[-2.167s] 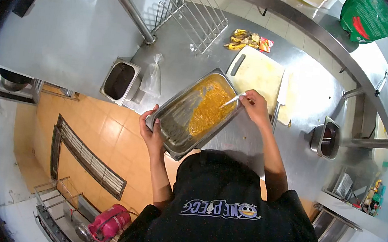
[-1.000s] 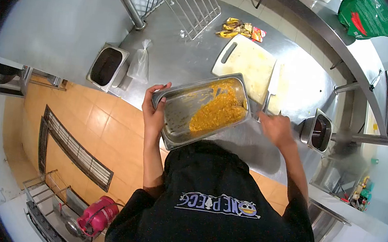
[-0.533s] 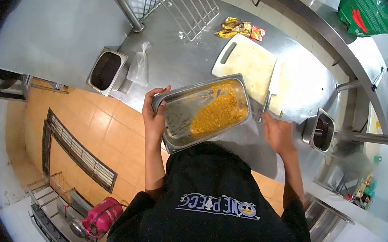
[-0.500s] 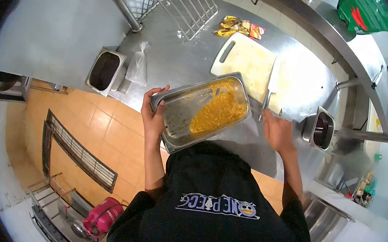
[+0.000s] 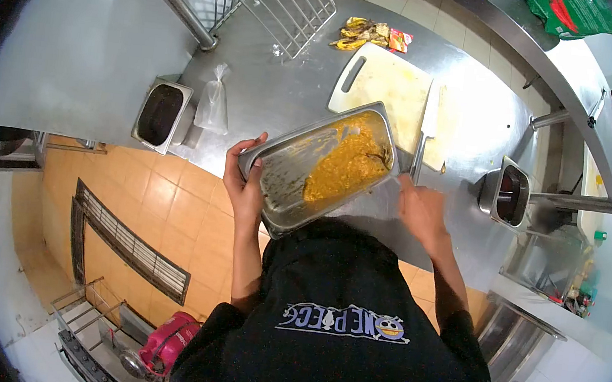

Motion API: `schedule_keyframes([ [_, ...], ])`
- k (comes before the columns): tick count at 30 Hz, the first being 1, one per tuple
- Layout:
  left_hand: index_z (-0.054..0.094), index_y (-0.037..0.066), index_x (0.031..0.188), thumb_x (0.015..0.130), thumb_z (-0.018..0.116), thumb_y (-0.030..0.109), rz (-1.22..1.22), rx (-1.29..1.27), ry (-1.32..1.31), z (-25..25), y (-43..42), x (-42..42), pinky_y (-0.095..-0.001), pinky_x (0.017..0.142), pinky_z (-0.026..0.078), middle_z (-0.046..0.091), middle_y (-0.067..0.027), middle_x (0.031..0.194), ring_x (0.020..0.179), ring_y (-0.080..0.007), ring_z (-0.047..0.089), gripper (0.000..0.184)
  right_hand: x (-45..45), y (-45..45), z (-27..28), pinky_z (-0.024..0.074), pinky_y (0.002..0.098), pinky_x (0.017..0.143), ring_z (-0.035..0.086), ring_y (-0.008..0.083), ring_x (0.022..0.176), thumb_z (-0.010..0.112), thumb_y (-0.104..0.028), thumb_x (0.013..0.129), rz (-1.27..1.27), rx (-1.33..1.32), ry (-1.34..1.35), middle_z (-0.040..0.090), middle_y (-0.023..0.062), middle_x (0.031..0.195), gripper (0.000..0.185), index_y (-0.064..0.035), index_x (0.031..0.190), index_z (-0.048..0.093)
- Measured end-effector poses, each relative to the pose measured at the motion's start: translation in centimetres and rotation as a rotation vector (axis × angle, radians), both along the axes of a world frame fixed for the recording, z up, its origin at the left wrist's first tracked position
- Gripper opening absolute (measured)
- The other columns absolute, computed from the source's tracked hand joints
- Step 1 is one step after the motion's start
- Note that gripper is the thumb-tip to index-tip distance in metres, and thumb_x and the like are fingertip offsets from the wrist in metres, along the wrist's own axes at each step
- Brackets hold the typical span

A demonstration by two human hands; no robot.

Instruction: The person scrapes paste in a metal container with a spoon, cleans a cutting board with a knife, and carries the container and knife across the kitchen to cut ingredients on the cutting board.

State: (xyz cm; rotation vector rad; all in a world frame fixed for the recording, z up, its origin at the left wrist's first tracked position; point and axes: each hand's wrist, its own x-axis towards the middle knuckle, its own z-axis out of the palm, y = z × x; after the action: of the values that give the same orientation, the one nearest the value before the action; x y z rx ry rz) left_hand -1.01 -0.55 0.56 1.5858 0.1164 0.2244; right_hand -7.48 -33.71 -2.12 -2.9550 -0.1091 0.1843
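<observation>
My left hand (image 5: 247, 185) grips the left end of a deep steel food pan (image 5: 280, 222), thumb over the rim. The pan is tilted, and a chunky yellow-orange mash (image 5: 345, 169) lies mostly in its right half. My right hand (image 5: 421, 212) is closed at the pan's right side around a thin metal utensil (image 5: 380, 158). Its dark-looking head touches the mash; I cannot tell if it is a spoon or a fork. Beyond the pan, a knife (image 5: 430, 118) rests on a white cutting board (image 5: 381, 79), its handle pointing toward my right hand.
Banana peels (image 5: 360, 34) and a red-orange packet (image 5: 400, 40) lie behind the board. At left on the steel table (image 5: 279, 91) are a wire rack (image 5: 284, 10), a plastic bag (image 5: 214, 103) and a steel container (image 5: 161, 116). Another container (image 5: 508, 194) sits at right, near a shelf post.
My right hand has moved left, closer to the pan, and the utensil's head now shows in the mash. The mash is pushed slightly rightward. My left hand keeps its hold.
</observation>
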Motion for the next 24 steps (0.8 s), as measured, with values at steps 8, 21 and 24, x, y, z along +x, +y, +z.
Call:
schedule_keyframes([
  [8, 0.054, 0.002, 0.122, 0.087, 0.050, -0.015, 0.081, -0.052, -0.041, -0.4, -1.2, -0.7, -0.0372, 0.111, 0.040, 0.067, -0.0226, 0.131, 0.124, -0.0256, 0.061, 0.038, 0.6, -0.1, -0.7, 0.0512, 0.0540, 0.060, 0.067, 0.0414, 0.064, 0.056, -0.011, 0.095, -0.138, 0.169, -0.075, 0.067, 0.0190, 0.069, 0.019, -0.0107, 0.113, 0.062],
  [21, 0.054, 0.002, 0.122, 0.088, 0.051, -0.013, 0.021, -0.001, -0.099, -1.2, -1.3, -0.7, -0.0387, 0.111, 0.041, 0.067, -0.0216, 0.131, 0.126, -0.0268, 0.060, 0.037, 0.3, 2.8, -2.9, 0.0517, 0.0431, 0.075, 0.068, 0.0365, 0.081, 0.059, -0.013, 0.099, -0.067, 0.904, 0.221, 0.067, 0.0230, 0.085, 0.021, -0.0035, 0.115, 0.066],
  [24, 0.054, 0.002, 0.122, 0.088, 0.051, -0.013, 0.049, -0.047, -0.065, -1.8, -1.1, -0.7, -0.0387, 0.111, 0.040, 0.066, -0.0221, 0.132, 0.126, -0.0268, 0.060, 0.037, 0.5, 3.1, 0.9, 0.0492, 0.0433, 0.068, 0.067, 0.0324, 0.073, 0.058, -0.015, 0.100, -0.174, 0.786, 0.253, 0.065, 0.0217, 0.078, 0.020, -0.0043, 0.115, 0.066],
])
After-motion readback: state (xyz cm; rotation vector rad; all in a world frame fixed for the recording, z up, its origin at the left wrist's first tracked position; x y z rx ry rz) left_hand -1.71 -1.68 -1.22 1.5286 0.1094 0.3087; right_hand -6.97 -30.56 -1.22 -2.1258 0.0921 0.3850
